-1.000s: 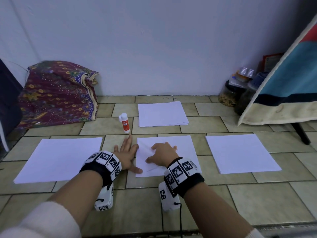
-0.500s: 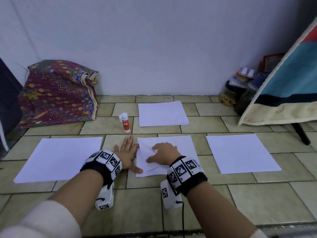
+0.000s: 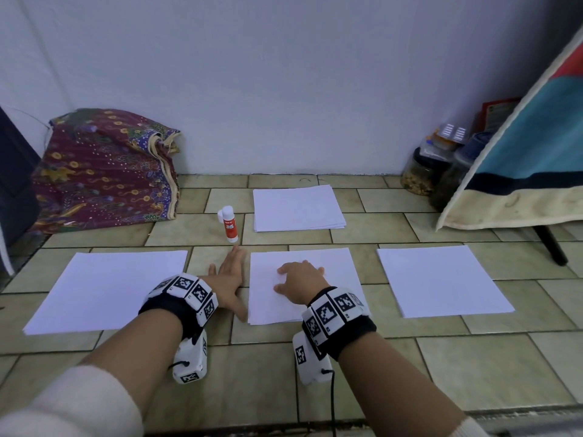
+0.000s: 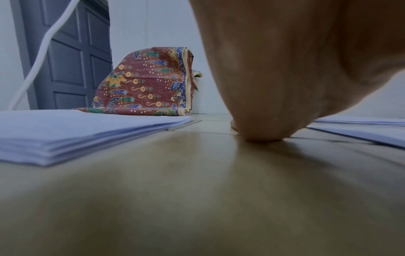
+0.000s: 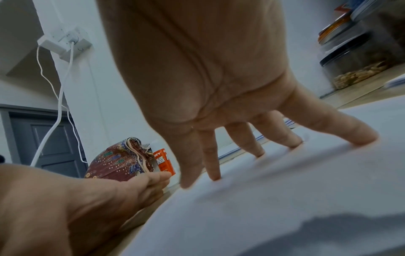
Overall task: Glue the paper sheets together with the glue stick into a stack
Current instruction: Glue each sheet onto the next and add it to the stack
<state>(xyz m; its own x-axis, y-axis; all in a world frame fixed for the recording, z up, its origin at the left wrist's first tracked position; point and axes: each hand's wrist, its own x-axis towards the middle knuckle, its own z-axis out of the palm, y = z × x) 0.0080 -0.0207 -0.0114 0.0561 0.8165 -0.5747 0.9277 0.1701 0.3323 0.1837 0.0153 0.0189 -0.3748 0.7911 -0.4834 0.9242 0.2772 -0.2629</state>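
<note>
Progress: early, judging by four separate paper piles.
Right hand: fingers spread, pressing centre pile.
Left hand: flat on floor, holding nothing.
Glue stick: upright, capped, above left hand.
Left: gluing, stacking.

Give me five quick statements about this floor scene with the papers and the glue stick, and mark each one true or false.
1. The right hand presses its fingertips on the middle white paper stack. True.
2. The left hand grips the orange and white glue stick. False: it lies flat on the tan tiled floor, and the stick stands untouched beyond its fingertips.
3. The glue stick lies on its side. False: it stands upright, cap on.
4. A patterned maroon cloth bundle sits against the wall at far left. True.
5. Only one paper pile is on the floor. False: four are, including the far white paper stack.
</note>
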